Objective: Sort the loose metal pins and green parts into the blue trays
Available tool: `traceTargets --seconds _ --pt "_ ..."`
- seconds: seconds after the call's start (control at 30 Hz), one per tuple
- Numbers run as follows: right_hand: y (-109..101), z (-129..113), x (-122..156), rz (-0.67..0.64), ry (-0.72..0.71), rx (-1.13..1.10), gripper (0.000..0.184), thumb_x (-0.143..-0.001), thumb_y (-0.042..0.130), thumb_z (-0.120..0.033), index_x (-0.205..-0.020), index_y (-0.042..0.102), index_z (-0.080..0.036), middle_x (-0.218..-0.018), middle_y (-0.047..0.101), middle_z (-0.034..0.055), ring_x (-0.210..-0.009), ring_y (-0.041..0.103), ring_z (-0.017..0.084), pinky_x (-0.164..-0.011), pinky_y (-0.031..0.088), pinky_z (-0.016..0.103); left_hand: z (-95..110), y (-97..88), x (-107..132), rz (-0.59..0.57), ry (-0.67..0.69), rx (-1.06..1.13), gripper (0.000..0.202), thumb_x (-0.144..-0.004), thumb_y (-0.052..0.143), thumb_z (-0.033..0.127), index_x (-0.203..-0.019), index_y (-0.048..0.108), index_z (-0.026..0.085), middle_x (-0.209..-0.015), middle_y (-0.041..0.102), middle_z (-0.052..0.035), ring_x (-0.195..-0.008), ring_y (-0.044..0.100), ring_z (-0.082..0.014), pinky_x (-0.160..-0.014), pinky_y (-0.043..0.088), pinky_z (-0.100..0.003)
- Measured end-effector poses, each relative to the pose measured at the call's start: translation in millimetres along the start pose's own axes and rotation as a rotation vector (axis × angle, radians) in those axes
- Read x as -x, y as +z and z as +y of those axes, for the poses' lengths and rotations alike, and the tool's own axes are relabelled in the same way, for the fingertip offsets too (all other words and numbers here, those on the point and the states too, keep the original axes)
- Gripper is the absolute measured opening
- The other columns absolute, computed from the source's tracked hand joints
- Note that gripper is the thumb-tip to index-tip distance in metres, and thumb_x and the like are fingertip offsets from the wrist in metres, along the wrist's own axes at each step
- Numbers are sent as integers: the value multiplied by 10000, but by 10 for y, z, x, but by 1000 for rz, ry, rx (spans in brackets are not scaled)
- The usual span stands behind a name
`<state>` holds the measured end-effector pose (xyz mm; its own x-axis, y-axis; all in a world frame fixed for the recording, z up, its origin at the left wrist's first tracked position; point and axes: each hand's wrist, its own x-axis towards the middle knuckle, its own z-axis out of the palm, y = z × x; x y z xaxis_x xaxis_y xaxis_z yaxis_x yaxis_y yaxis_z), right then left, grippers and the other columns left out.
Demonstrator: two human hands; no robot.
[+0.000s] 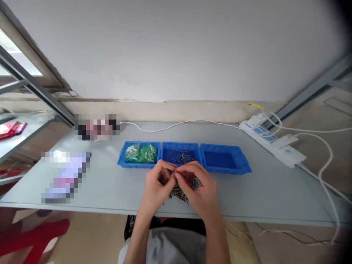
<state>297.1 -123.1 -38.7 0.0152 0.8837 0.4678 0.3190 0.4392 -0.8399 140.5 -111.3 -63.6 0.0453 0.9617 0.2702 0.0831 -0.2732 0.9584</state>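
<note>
My left hand (pixel 158 185) and my right hand (pixel 200 185) meet fingertip to fingertip above the front middle of the table. Each is closed in a pinch, and whatever small piece sits between the fingertips is too tiny to name. Below them lies a loose pile of thin metal pins (pixel 178 194), partly hidden by both hands. Just beyond, the middle blue bin (pixel 167 146) holds several similar slim metal pins (pixel 185 157). In the left blue bin (pixel 121 161) are green and clear plastic bags (pixel 144 152) with pale, slender pieces.
The right blue bin (pixel 225 170) adjoins the middle one. A white power strip (pixel 277 146) with plugs and cables stands at the right; a white cord (pixel 165 130) runs along the back. Pixelated items lie at the left. A red stool (pixel 35 238) is below the table (pixel 101 190).
</note>
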Motion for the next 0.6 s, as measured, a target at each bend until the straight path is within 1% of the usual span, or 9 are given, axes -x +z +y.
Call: traceTargets --seconds 0.13,0.2,0.3,0.37,0.47,0.6 --pt "7 12 -4 -6 7 0 82 -993 719 -180 -972 763 -247 -916 717 9 -700 626 143 -641 526 274 6 -8 -9 2 4 -12 102 -916 689 131 -963 661 217 -923 787 -8 -575 521 -85 -600 448 -219" --pt "14 18 -5 -9 13 -4 80 -997 717 -183 -977 762 -246 -913 714 7 -699 624 143 -640 524 273 8 -15 -11 15 4 -18 95 -917 689 137 -964 669 217 -871 770 3 -573 516 -88 -600 443 -220" --pt "24 29 -5 -10 12 -12 72 -996 724 -185 -977 755 -247 -902 708 1 -692 617 140 -632 516 271 3 -30 -9 15 0 -39 66 -927 695 158 -966 694 211 -740 698 30 -563 498 -96 -586 422 -219" --pt "28 34 -6 -9 5 -18 78 -994 725 -176 -973 749 -246 -901 705 -3 -693 616 136 -630 512 266 1 -40 -10 8 -4 -51 61 -934 697 170 -980 717 206 -687 655 42 -555 485 -98 -576 407 -218" --pt "29 32 -11 -8 2 -22 92 -987 714 -158 -973 742 -245 -895 699 -5 -694 614 135 -630 512 264 14 -48 -19 4 -8 -60 88 -930 701 181 -1001 749 202 -660 632 45 -550 483 -100 -568 400 -215" --pt "24 30 -16 -5 2 -28 87 -983 699 -165 -964 728 -244 -867 684 -6 -694 611 142 -624 510 267 46 -49 -37 6 -14 -89 97 -915 710 209 -973 786 194 -628 627 39 -530 498 -101 -554 410 -216"
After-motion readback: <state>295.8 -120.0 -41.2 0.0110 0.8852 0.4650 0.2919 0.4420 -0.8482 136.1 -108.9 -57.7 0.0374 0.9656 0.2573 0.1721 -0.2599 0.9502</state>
